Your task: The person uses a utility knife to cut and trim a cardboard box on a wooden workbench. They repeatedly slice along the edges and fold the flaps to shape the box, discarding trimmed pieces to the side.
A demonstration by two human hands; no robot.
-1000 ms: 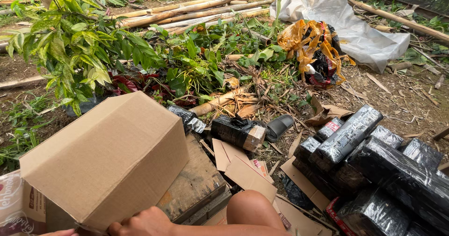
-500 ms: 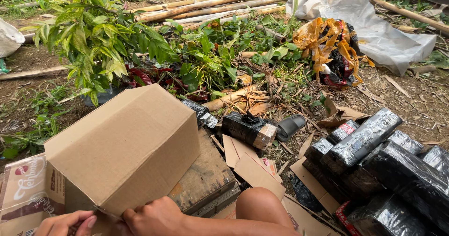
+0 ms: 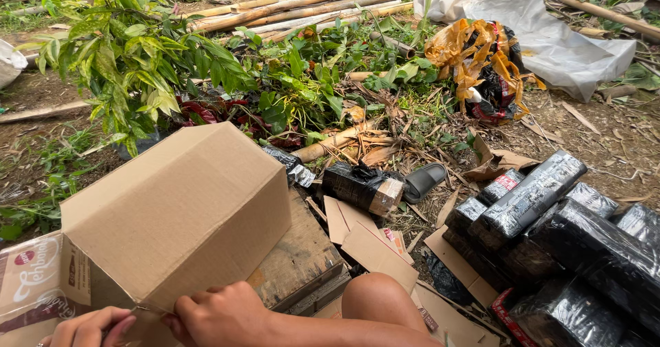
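Head view shows a plain brown cardboard box [image 3: 175, 209] tipped on one edge in the lower left of the frame, its broad side facing up and its bottom edge turned toward the person. That tilt brings the lower seam within reach of both hands, which is likely why it is held this way rather than standing flat.

At the bottom centre, the right hand [image 3: 220, 314] is curled closed, its fingertips pinching the box's lower edge where a flap meets the wall. The left hand [image 3: 89, 328] sits at the bottom left, just beside the same edge; its fingers are bent and touch the cardboard, but whether it truly grips is hard to tell, since part of it is cut off by the frame.

The box leans over a weathered wooden board [image 3: 299, 257], which serves as a low work surface on the ground. A printed carton flap [image 3: 38, 278] lies flat to the left of the box. The person's bare knee [image 3: 378, 299] shows at the bottom centre, close to the board.

In the right half of the frame, black plastic-wrapped blocks [image 3: 543, 209] are stacked together, near but apart from the box. One more wrapped block [image 3: 361, 185] lies alone in the centre, beside a dark sandal [image 3: 425, 180]. Loose cardboard scraps [image 3: 371, 244] lie between board and stack.
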